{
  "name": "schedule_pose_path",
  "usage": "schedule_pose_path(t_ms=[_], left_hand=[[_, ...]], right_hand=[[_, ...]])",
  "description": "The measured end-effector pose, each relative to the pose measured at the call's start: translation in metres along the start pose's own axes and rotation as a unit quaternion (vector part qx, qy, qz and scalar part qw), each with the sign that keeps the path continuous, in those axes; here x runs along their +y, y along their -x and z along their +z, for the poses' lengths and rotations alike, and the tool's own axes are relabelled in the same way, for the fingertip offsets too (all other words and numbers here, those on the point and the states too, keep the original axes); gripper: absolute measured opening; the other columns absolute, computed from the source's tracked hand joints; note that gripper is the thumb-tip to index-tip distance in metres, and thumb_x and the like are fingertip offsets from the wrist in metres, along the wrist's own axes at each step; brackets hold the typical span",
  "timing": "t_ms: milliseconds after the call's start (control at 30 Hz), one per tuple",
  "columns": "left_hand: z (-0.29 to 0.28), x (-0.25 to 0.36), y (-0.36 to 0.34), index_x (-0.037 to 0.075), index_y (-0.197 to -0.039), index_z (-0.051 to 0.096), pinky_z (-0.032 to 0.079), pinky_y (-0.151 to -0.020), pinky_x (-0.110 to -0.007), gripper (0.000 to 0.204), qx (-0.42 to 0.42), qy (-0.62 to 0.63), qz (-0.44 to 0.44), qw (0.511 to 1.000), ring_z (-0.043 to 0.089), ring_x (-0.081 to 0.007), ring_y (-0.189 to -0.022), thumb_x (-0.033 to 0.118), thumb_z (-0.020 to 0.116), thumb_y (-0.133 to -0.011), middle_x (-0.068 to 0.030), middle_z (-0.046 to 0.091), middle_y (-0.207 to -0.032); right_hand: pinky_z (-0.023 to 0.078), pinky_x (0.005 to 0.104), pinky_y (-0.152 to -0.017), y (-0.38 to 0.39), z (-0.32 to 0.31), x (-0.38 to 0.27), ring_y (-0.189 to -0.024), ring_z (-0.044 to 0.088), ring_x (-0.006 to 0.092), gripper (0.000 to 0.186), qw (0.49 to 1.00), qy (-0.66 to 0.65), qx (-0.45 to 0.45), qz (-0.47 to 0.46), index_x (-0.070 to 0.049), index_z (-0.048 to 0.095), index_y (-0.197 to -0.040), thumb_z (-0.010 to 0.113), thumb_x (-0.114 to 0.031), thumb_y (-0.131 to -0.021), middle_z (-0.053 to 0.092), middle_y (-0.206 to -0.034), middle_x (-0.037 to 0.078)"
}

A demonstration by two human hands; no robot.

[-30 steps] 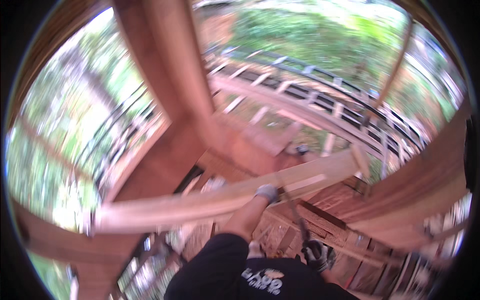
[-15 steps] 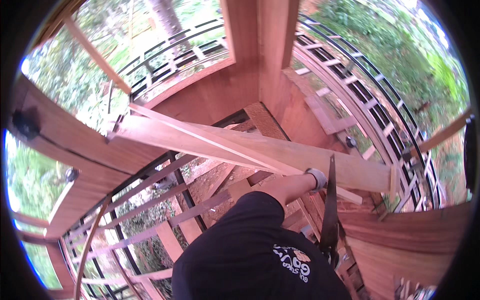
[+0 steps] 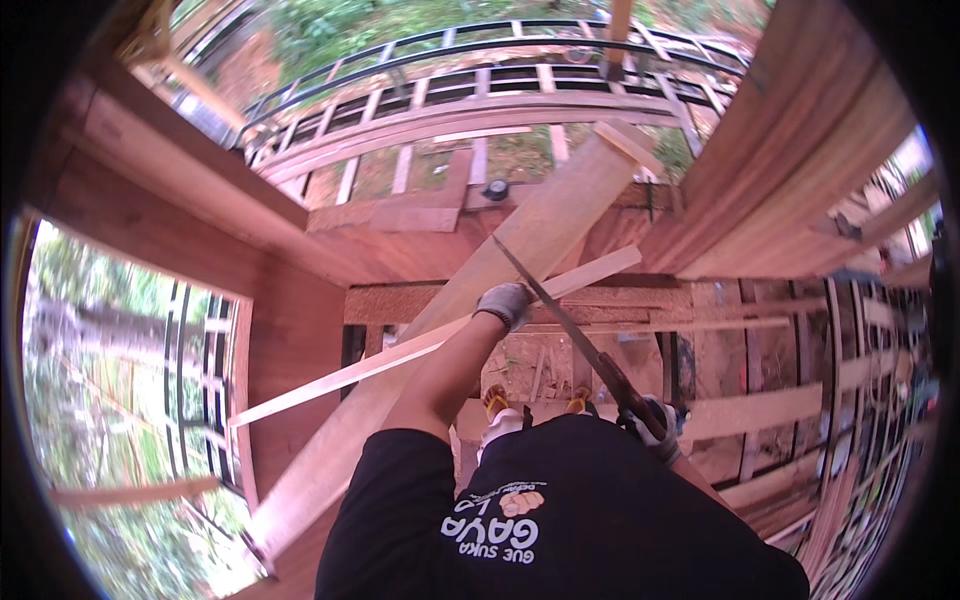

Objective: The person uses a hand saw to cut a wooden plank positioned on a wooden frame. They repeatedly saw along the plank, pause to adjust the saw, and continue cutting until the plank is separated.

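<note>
My gloved left hand (image 3: 505, 305) is closed over a narrow pale wooden strip (image 3: 600, 266), which lies slanted across a long, wide plank (image 3: 550, 210). The plank runs diagonally from the lower left to the upper right, with a short batten (image 3: 630, 148) across its far end. In my gloved right hand (image 3: 655, 428) is the handle of a handsaw (image 3: 565, 320). The blade points up and leftward, passing just right of my left hand, over the strip and plank. Whether its teeth touch the wood I cannot tell.
Wooden wall panels (image 3: 760, 170) stand at either side. A slatted metal-railed frame (image 3: 460, 108) curves beyond. A small dark round object (image 3: 496, 189) sits on the far ledge. Below me are my sandalled feet (image 3: 496, 400) among slats and boards (image 3: 750, 410). Trees and ground show outside.
The view has swung sharply, so the plank and strip now rise toward the upper right. The saw blade now leans leftward instead of standing upright in the picture. Both hands keep their holds.
</note>
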State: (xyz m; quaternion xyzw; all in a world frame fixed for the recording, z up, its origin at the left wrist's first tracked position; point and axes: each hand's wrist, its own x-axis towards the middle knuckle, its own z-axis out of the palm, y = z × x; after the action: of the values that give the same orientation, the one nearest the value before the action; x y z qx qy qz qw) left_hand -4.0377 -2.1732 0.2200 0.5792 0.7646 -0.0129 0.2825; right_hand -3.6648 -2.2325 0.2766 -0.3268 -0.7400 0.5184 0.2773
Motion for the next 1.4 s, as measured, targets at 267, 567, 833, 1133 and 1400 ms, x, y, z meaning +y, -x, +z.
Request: schedule_pose_path(t_ms=[267,567,833,1133,1400], left_hand=[[0.026,-0.054,-0.011,0.009,-0.099,0.060,0.052,-0.081,-0.045,0.037,0.050,-0.043,0.054,0.996,0.067,-0.0336,-0.092,0.035,0.069,-0.075,-0.0173,0.069,-0.093],[0.012,-0.035,-0.024,0.003,-0.103,0.058,0.051,-0.077,-0.050,0.048,0.042,-0.015,0.185,0.982,0.064,-0.0409,-0.091,0.044,0.066,-0.078,-0.0231,0.067,-0.093],[0.033,-0.034,-0.037,0.004,-0.099,0.068,0.050,-0.054,-0.035,0.058,-0.070,0.273,0.078,0.956,0.063,-0.0239,-0.066,0.060,0.056,-0.088,-0.0083,0.066,-0.079],[0.028,-0.046,-0.044,0.006,-0.101,0.067,0.048,-0.046,-0.029,0.042,-0.099,0.379,0.117,0.913,0.057,-0.0136,-0.055,0.046,0.060,-0.091,-0.0034,0.062,-0.076],[0.025,-0.054,-0.031,0.007,-0.091,0.068,0.052,-0.080,-0.044,0.033,0.053,-0.045,0.132,0.989,0.067,-0.0360,-0.090,0.029,0.073,-0.068,-0.0163,0.070,-0.096]], right_hand=[[0.051,0.0336,-0.068,0.024,0.077,-0.032,-0.072,0.066,0.0195,0.017,0.983,-0.066,0.117,0.122,0.000,0.064,-0.095,0.060,-0.011,-0.082,0.067,-0.079,0.009],[0.052,0.0302,-0.074,0.029,0.158,-0.054,-0.083,0.068,0.0188,0.019,0.936,-0.040,0.313,0.156,-0.004,0.066,-0.097,0.065,-0.019,-0.086,0.069,-0.082,0.009],[0.050,0.0405,-0.061,0.055,0.170,-0.085,-0.071,0.065,0.0303,0.015,0.922,0.059,0.338,0.180,-0.010,0.065,-0.090,0.066,-0.024,-0.084,0.067,-0.078,0.011],[0.049,0.0405,-0.061,0.071,0.188,-0.070,-0.070,0.065,0.0300,0.015,0.898,0.104,0.394,0.167,-0.015,0.064,-0.088,0.065,-0.030,-0.085,0.064,-0.070,0.008],[0.051,0.0422,-0.065,0.044,0.173,-0.090,-0.073,0.066,0.0310,0.018,0.942,0.043,0.287,0.166,-0.012,0.063,-0.091,0.065,-0.029,-0.084,0.064,-0.075,0.010]])
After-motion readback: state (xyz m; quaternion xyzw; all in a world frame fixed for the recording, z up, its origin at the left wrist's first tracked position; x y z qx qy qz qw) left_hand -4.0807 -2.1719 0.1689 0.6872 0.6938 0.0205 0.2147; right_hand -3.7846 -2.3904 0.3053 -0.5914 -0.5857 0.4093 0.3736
